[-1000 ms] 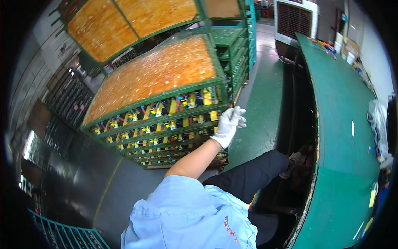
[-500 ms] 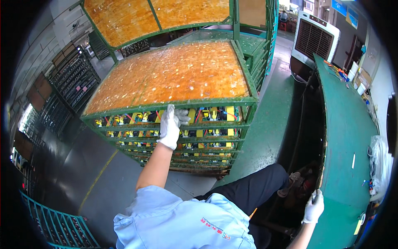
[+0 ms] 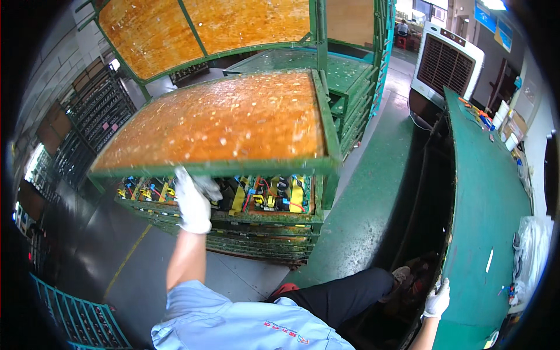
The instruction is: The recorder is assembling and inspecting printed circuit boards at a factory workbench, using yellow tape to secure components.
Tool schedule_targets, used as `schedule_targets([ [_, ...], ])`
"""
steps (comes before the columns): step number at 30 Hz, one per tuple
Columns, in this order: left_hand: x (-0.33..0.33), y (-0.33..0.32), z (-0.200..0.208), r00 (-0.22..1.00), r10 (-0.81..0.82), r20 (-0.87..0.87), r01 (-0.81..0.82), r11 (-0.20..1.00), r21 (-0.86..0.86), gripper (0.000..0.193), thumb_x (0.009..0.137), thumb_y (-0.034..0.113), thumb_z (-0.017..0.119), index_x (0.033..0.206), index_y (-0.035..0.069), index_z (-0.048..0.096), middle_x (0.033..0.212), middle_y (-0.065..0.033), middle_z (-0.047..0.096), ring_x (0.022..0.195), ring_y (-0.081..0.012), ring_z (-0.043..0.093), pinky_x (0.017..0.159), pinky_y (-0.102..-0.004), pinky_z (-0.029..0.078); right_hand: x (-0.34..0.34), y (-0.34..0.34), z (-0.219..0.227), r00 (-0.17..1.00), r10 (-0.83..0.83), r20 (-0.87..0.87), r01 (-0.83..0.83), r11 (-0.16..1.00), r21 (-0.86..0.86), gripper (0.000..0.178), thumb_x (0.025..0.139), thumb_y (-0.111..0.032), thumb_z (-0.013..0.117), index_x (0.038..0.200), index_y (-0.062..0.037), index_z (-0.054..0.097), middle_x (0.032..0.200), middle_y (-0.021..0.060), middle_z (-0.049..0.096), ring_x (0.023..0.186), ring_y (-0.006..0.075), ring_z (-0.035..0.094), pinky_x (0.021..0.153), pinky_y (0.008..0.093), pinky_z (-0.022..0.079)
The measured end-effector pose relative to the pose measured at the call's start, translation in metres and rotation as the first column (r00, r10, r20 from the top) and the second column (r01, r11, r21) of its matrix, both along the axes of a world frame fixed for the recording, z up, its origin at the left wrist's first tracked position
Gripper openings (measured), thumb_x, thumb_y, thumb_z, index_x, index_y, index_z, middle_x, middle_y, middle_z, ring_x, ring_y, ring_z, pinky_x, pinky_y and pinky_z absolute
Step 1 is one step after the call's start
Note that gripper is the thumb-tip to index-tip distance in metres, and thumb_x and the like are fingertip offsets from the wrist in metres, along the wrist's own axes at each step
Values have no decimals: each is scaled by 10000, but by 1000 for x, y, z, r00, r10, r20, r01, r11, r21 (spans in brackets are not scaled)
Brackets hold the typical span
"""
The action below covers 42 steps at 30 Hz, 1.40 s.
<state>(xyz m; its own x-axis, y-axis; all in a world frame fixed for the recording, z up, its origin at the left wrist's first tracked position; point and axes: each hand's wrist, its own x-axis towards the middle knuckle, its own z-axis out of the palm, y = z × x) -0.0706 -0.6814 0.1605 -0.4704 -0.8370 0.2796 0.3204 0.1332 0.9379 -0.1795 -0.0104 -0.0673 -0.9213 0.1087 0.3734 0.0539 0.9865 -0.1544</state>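
Observation:
My left hand [image 3: 193,204], in a white glove and smeared by motion, grips the front rail of the top tray [image 3: 233,125], an orange-brown board in a green metal frame. The tray's front is lifted off the stack. Beneath it, the tray below [image 3: 318,217] shows several rows of circuit assemblies [image 3: 265,195] with yellow and black parts and red and blue wires. At the lower right my gloved right hand [image 3: 436,300] is closed over the near edge of the green workbench [image 3: 475,233].
A green rack with a board [image 3: 251,29] stands behind the stack. An air cooler [image 3: 446,61] is at the far right. Tools and white containers [image 3: 500,114] line the bench's wall side, with a clear plastic bag [image 3: 532,245] nearer. Dark racks [image 3: 105,111] stand left.
The top tray's front edge has risen with my left hand, widening the gap and exposing more of the assemblies below. The view has shifted; my right hand stays at the bench edge.

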Motion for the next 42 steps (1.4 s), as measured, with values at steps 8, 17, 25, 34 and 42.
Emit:
schedule_targets([
  [8,-160,-87,317,698,-569,-434,508,821,-259,826,992,516,427,1517,-60,153,1553,-295,230,1430,-412,288,1195,-459,242,-34,-4,5,996,-15,-84,11,999,-46,413,878,-84,613,1276,-10,535,1067,219,633,911,418,631,787,455,513],
  [17,-338,-32,280,973,165,158,-21,753,-657,764,918,546,517,1527,134,310,1535,-213,357,1397,-405,364,1122,-485,327,-27,-18,25,981,-182,64,180,983,26,463,818,-57,627,1262,-38,499,1030,203,600,895,407,612,749,481,494],
  [25,-350,-125,220,883,243,402,131,695,-707,672,968,478,502,1469,43,398,1391,-195,536,1230,-291,555,1053,-377,404,-30,-16,14,986,-153,62,148,985,84,446,829,-82,617,1256,-38,494,1013,198,597,869,401,611,713,480,487],
  [34,-208,-3,86,111,265,958,985,98,-142,650,962,547,420,1362,44,521,1277,-245,594,1169,-394,581,1036,-434,442,-31,-16,23,976,-200,82,194,978,73,435,835,-84,611,1262,-50,532,1021,197,621,872,393,626,743,458,506],
  [42,-146,30,-31,581,321,748,779,48,-625,718,910,491,545,1363,-55,436,1075,-228,585,865,-335,589,822,-387,518,-31,-18,25,984,-176,27,173,980,96,407,833,-116,641,1224,-60,544,999,173,618,857,374,639,719,448,517],
])
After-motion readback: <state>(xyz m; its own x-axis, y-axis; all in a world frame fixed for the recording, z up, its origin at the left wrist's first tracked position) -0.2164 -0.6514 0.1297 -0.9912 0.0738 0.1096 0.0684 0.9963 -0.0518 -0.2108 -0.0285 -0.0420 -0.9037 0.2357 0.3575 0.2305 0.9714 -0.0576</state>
